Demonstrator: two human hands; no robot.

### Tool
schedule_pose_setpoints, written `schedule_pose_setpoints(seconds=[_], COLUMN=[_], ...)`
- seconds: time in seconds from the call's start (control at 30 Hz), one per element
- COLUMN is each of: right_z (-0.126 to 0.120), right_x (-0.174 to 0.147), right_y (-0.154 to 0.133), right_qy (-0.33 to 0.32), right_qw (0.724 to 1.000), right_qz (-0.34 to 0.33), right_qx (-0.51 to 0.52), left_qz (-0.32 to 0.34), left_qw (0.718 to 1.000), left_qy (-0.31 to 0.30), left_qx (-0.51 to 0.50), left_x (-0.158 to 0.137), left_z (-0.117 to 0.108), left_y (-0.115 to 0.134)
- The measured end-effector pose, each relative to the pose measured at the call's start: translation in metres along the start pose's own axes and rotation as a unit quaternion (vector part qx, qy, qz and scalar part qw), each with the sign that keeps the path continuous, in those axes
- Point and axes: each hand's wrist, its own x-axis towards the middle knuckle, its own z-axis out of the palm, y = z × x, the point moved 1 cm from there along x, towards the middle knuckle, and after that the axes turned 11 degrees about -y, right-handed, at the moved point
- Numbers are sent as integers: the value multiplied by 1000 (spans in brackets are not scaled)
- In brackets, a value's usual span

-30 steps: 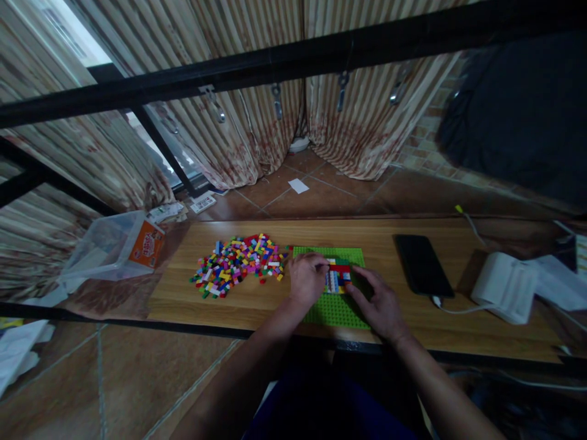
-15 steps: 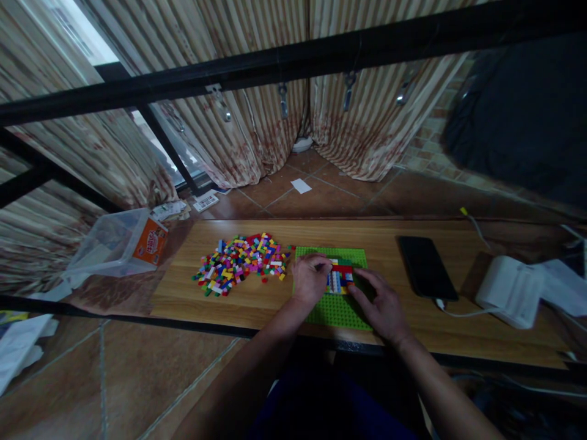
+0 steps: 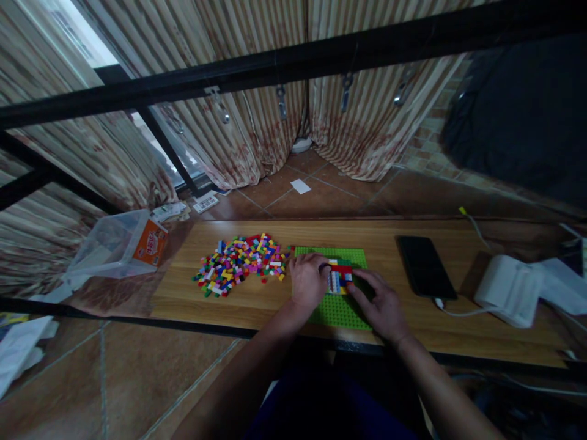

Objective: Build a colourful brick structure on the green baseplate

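A green studded baseplate [image 3: 342, 315] lies on the wooden tabletop. On it sits a low build of toy bricks [image 3: 342, 269], with red, white, light blue, yellow and dark blue pieces. My left hand [image 3: 308, 278] covers the build's left side, fingers curled and closed at its edge; whether a small loose brick is between the fingertips is hidden. From the right, my right hand [image 3: 381, 304] grips the build's right edge with thumb and forefinger. Left of the baseplate spreads a heap of loose toy bricks [image 3: 243, 263] in many colours.
To the right lie a black phone [image 3: 426, 267] on a charging cable and a white device [image 3: 507, 290]. A clear plastic bin [image 3: 117, 244] with an orange label stands beyond the table's left end. A dark metal bar [image 3: 284, 64] crosses above the table, before striped curtains [image 3: 257, 134].
My left hand has shifted slightly left, its fingers curling lower over the build's left edge. My right hand stays almost in place. The heap and baseplate look the same.
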Motion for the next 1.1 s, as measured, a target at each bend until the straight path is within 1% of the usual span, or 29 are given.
schedule_pose_setpoints(seconds=[0.1, 0.17, 0.23, 0.37, 0.53, 0.73, 0.87, 1.0, 1.1], right_z=[0, 0, 0, 1, 0, 0, 0, 1, 0], right_x=[0, 1, 1, 0, 0, 1, 1, 0, 0], right_y=[-1, -1, -1, 1, 0, -2, 0, 1, 0], right_qy=[-1, -1, -1, 1, 3, 8, 11, 9, 7], right_qw=[1000, 1000, 1000, 1000, 1000, 1000, 1000, 1000, 1000], right_qz=[-2, -3, -2, 1, 1, 3, 2, 0, 1], right_qx=[-3, -3, -3, -5, -10, -12, -12, -11, -14], left_qz=[27, 34, 30, -4, -48, -73, -45, -11, 25], left_qw=[999, 997, 996, 995, 996, 993, 995, 994, 987], left_qy=[0, -2, -3, 15, 52, 91, 80, 51, 25], left_qx=[40, 62, 81, 101, 62, 9, 31, 93, 155], left_x=[-1, -2, -3, -5, -11, -13, -16, -19, -20], left_z=[-3, -5, -6, -4, 7, 16, 16, 13, 9], left_y=[2, 4, 7, 11, 14, 12, 7, 5, 7])
